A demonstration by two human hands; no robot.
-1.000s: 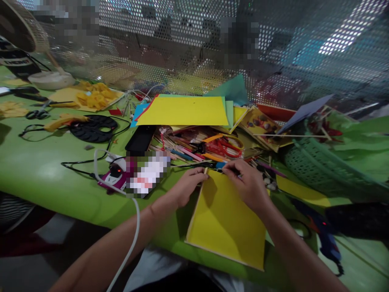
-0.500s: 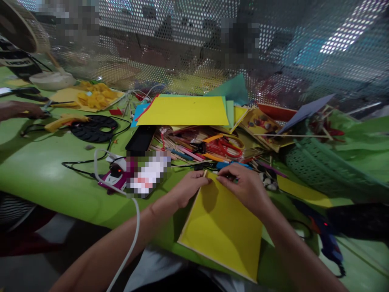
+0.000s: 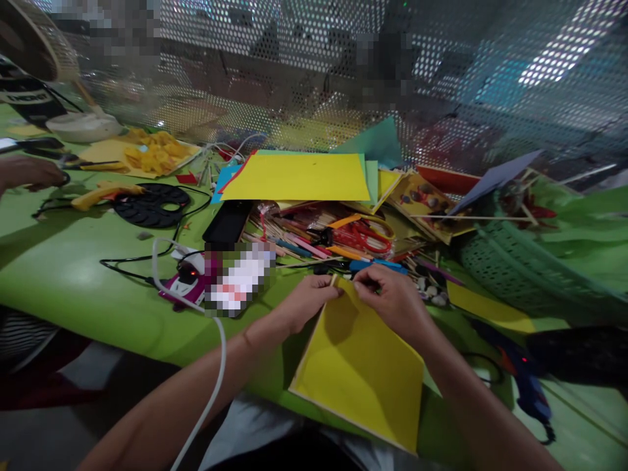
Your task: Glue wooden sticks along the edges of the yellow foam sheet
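A yellow board (image 3: 363,373) with thin pale wooden strips along its edges lies tilted at the table's front edge. My left hand (image 3: 310,302) pinches its upper left corner, thumb on the yellow face. At the top edge, my right hand (image 3: 390,297) is closed, thumb and forefinger pressed together on the board's rim; whether something small is between them is hidden. Shadows of both hands fall across the board. Just beyond my right hand lies a blue tool or pen (image 3: 377,267), partly covered.
Yellow and coloured sheets (image 3: 299,178) lie on sticks and orange-handled scissors (image 3: 373,234). A green basket (image 3: 520,275) and a blue glue gun (image 3: 532,389) are at right. A purple power strip (image 3: 184,288) and a phone (image 3: 240,281) stand left. Another person's hand (image 3: 36,173) is far left.
My hands and the board have barely moved; my right fingers have shifted slightly right along the top edge. At far left, the other person's hand has moved slightly and let go of a tool.
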